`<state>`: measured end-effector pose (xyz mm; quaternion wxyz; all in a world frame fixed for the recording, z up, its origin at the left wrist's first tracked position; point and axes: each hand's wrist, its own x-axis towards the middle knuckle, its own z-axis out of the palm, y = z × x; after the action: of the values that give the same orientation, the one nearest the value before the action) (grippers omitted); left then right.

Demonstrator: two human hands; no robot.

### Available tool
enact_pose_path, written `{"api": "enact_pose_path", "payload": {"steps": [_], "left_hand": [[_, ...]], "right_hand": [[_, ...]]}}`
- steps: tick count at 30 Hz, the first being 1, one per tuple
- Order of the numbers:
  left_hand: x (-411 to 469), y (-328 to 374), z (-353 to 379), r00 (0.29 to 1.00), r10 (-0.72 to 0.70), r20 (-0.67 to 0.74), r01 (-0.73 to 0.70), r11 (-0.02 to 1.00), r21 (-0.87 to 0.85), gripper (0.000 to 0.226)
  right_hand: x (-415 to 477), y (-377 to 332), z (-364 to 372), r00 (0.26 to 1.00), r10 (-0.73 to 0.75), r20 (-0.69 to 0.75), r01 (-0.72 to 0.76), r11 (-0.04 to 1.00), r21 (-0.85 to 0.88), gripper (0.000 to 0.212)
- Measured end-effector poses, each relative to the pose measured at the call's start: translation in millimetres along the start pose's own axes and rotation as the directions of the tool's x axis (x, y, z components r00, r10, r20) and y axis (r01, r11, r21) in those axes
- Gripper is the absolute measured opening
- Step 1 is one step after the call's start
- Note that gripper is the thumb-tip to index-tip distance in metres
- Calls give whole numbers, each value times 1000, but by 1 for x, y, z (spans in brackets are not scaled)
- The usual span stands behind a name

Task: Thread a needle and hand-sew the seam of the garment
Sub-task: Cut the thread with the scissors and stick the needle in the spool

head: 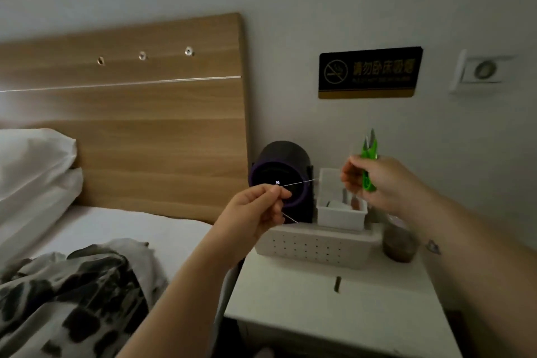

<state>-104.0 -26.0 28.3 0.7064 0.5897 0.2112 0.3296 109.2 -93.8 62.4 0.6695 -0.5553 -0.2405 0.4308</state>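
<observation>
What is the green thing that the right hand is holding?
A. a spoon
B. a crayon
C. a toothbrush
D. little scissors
D. The right hand grips little green scissors with their pointed blades sticking up, while the left hand pinches the thread.

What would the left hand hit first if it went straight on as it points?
Probably the dark round device with a purple ring, directly beyond the left hand, which pinches the thread. Depth between them is unclear.
</observation>
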Motion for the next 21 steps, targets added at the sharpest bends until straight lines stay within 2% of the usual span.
{"api": "enact_pose_path", "payload": {"steps": [2,3,5,7,9,11,14,16,19,21], "left_hand": [[8,-1,8,997,58,-57,-60,997,-40,24],[14,-1,12,994,82,-77,-86,995,-54,25],[22,0,16,988,114,-108,-120,992,-46,27],[30,1,18,985,136,-107,-139,990,-20,31],[38,3,17,986,146,-85,-148,989,-10,33],[42,4,16,988,142,-65,-140,990,33,34],[49,2,12,991,125,-49,-120,988,98,37],[51,2,10,992,115,-43,-109,987,117,37],[53,0,6,993,105,-44,-99,987,129,36],[54,-1,5,994,93,-50,-86,989,123,37]], "right_hand": [[14,5,-10,1000,10,-5,-11,980,-200,18],[24,7,-16,1000,-9,-14,4,934,-358,19],[44,10,-24,997,-72,-5,49,719,-693,23],[63,13,-27,993,-116,25,79,484,-871,19],[80,16,-26,992,-110,64,96,321,-942,19],[93,22,-23,996,-41,82,87,171,-981,25],[107,35,-17,998,-15,55,55,-8,-998,30],[111,40,-16,997,-54,60,56,-72,-996,32],[111,39,-16,975,-174,141,114,-155,-981,34],[110,37,-16,973,-129,192,175,-136,-975,27]]}}
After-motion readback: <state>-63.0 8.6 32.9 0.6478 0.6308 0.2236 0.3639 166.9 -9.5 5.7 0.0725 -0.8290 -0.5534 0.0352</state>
